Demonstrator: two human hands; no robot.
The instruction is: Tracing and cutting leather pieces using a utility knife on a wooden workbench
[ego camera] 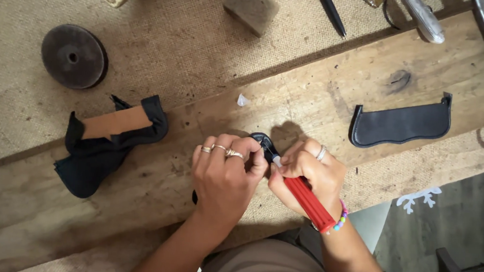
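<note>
Fingers (235, 155) of my left hand (225, 177) pinch small black leather piece (261, 140) | right hand (307, 172) grips red-handled tool (308, 203) | leather likely light, pliable; hold near edge.

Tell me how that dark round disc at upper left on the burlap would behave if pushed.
The dark disc lies flat on the burlap, so it would probably drag rather than roll. It looks thick and solid, likely stiff and fairly heavy. Stood on edge, it might roll.

place: leather workshop | signs: worn wooden bench (324, 96), burlap mat (175, 29), cut black leather pieces (400, 125), hand tools (330, 10)
</note>
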